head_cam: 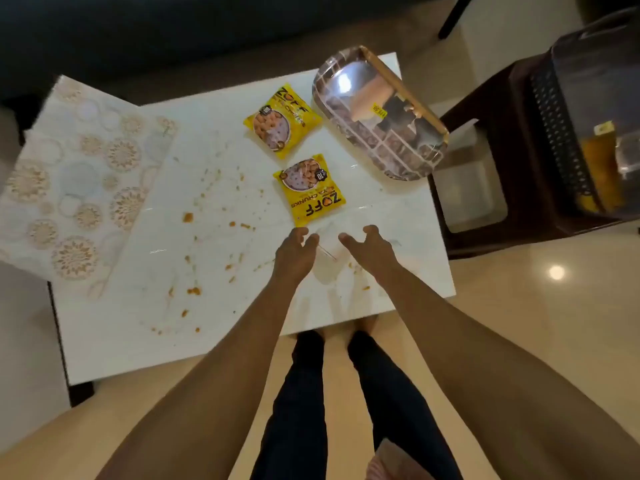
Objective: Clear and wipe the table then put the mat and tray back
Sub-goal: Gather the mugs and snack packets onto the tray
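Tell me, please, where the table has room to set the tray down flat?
Widest patch: table centre-left, between mat and packets, though crumbs dot it. The right end is crowded: tray, packets, both hands.

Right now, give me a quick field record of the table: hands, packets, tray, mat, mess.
left hand: over the near edge, fingers curled, grip unclear
right hand: beside it, fingers curled, grip unclear
packets: two yellow, far packet and near packet, on the table
tray: far right corner, overhanging
mat: left end, hanging over
crumbs: orange, scattered, unwiped
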